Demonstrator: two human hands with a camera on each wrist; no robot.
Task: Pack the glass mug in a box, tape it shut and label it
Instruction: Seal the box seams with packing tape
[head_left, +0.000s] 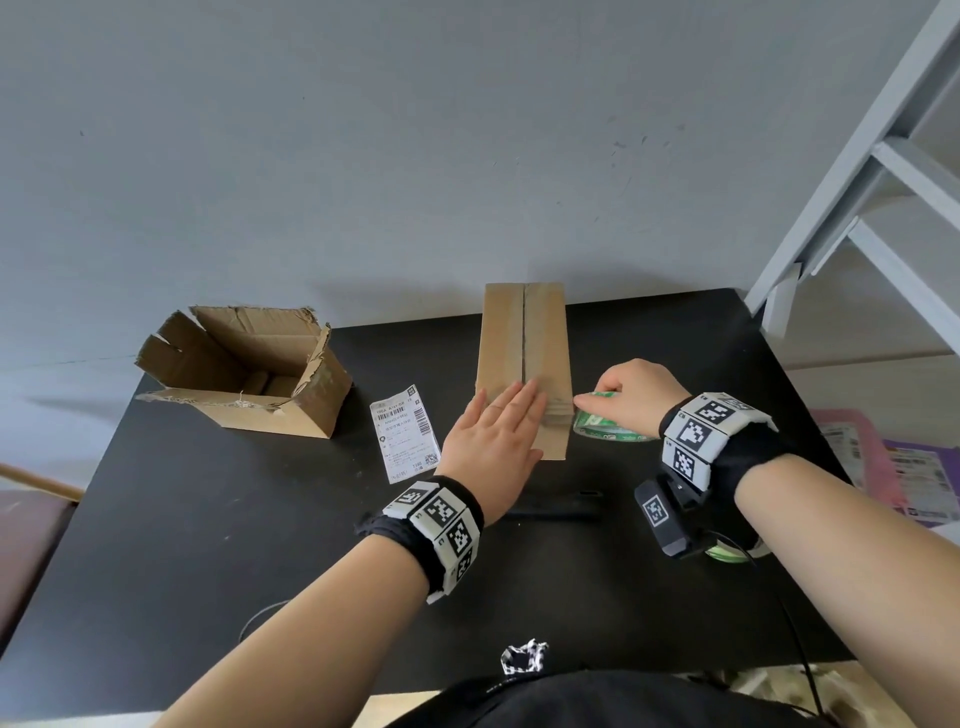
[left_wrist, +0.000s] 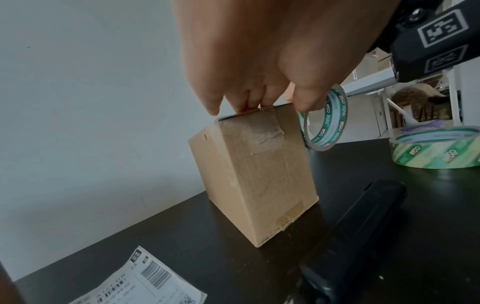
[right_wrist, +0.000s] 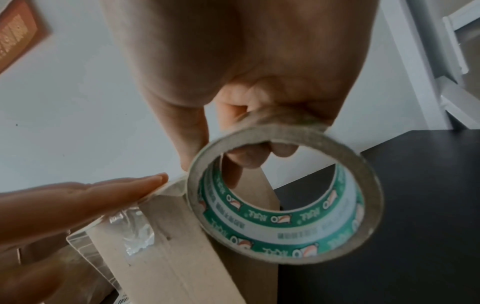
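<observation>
A tall closed cardboard box (head_left: 524, 338) stands in the middle of the black table (head_left: 208, 545), with clear tape across its near edge (left_wrist: 254, 131). My left hand (head_left: 501, 423) lies flat on the box's near top, fingers straight and pressing (right_wrist: 103, 193). My right hand (head_left: 626, 395) grips a clear tape roll with a green printed core (head_left: 605, 423) held against the box's right side (right_wrist: 285, 195), fingers through the core. A white shipping label (head_left: 406, 434) lies left of the box. No glass mug shows in any view.
A torn open cardboard box (head_left: 244, 369) sits at the back left. A second tape roll (left_wrist: 436, 148) lies under my right wrist. A long black object (left_wrist: 363, 236) lies on the table in front of the box. White shelving (head_left: 883, 182) stands at the right.
</observation>
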